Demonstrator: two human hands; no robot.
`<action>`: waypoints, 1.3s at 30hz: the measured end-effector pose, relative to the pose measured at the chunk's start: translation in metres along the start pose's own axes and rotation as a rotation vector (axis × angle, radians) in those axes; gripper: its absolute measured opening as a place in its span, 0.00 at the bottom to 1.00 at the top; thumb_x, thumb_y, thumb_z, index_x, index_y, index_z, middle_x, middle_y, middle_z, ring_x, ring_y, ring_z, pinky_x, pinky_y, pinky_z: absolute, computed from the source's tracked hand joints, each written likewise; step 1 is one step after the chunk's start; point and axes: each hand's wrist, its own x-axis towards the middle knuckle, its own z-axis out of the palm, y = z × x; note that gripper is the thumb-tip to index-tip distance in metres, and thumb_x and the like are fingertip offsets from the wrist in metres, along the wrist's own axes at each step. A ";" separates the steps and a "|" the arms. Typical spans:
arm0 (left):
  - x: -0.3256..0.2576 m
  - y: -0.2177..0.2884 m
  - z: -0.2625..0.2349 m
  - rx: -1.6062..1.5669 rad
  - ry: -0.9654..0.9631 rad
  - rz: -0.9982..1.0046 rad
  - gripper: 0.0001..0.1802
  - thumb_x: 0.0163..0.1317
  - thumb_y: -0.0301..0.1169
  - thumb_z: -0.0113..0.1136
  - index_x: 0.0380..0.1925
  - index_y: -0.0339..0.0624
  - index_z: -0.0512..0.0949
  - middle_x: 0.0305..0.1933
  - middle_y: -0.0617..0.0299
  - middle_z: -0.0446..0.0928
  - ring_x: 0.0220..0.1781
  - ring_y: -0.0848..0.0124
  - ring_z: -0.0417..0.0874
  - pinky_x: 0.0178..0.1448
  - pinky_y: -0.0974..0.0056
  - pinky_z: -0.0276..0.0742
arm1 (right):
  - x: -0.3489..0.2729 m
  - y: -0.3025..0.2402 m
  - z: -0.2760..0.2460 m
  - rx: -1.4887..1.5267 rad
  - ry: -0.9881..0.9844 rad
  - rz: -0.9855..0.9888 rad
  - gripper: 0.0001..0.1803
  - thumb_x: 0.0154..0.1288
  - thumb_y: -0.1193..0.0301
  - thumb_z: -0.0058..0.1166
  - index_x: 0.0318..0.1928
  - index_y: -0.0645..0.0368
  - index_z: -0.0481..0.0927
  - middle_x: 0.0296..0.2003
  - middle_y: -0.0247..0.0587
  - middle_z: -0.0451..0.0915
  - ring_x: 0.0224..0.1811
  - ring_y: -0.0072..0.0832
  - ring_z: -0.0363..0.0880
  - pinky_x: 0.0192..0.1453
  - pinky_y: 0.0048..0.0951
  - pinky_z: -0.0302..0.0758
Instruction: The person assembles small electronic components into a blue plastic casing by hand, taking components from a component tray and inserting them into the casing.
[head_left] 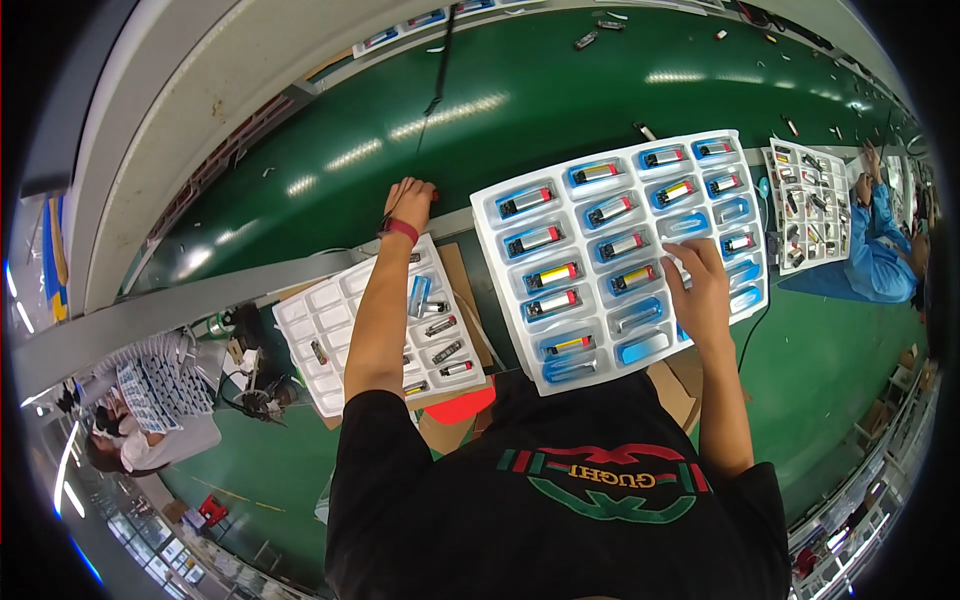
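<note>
Beneath the right hand point(700, 290), whose spread fingers press flat and grasp nothing, the large white tray point(620, 255) has most pockets filled, with several near the fingertips showing only blue liners. Under the left forearm, a smaller tray point(340, 330) is mostly empty. The left hand point(410, 200) curls at the green conveyor point(560, 80); its hold is unclear.

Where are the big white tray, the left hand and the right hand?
big white tray point(520, 190), head view, bare upper rim.
left hand point(410, 197), head view, back of hand.
right hand point(700, 290), head view, back of hand.
</note>
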 end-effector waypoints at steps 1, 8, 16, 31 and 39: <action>0.001 0.004 -0.008 -0.022 0.087 0.015 0.12 0.53 0.24 0.56 0.39 0.46 0.80 0.39 0.57 0.79 0.47 0.61 0.77 0.52 0.58 0.70 | -0.006 -0.002 -0.005 -0.011 0.024 0.000 0.09 0.57 0.77 0.60 0.40 0.61 0.81 0.34 0.44 0.75 0.35 0.40 0.76 0.38 0.35 0.73; -0.040 0.106 -0.129 -1.170 0.545 -0.288 0.17 0.56 0.21 0.62 0.48 0.37 0.78 0.36 0.62 0.78 0.36 0.77 0.80 0.42 0.71 0.77 | -0.013 -0.050 -0.014 0.675 -0.226 0.252 0.16 0.60 0.74 0.58 0.49 0.62 0.78 0.34 0.40 0.80 0.31 0.24 0.78 0.35 0.24 0.73; -0.102 0.255 -0.242 -0.902 0.340 0.186 0.30 0.45 0.25 0.70 0.53 0.38 0.74 0.40 0.56 0.80 0.38 0.61 0.82 0.43 0.63 0.79 | -0.016 -0.099 -0.021 0.886 -0.360 0.125 0.10 0.62 0.73 0.58 0.43 0.65 0.80 0.28 0.38 0.81 0.28 0.19 0.79 0.28 0.19 0.72; -0.108 0.292 -0.287 -0.866 0.428 0.228 0.17 0.36 0.19 0.69 0.31 0.38 0.79 0.29 0.59 0.80 0.29 0.66 0.80 0.33 0.67 0.74 | -0.043 -0.088 -0.088 1.131 -0.151 0.193 0.07 0.62 0.76 0.58 0.39 0.67 0.81 0.27 0.39 0.80 0.21 0.17 0.77 0.21 0.15 0.70; -0.096 0.312 -0.294 -0.805 0.363 0.238 0.14 0.34 0.20 0.68 0.26 0.41 0.78 0.25 0.62 0.78 0.27 0.65 0.79 0.31 0.66 0.73 | -0.050 -0.079 -0.098 0.986 -0.072 0.102 0.07 0.61 0.76 0.59 0.39 0.67 0.81 0.28 0.39 0.80 0.21 0.17 0.77 0.22 0.16 0.71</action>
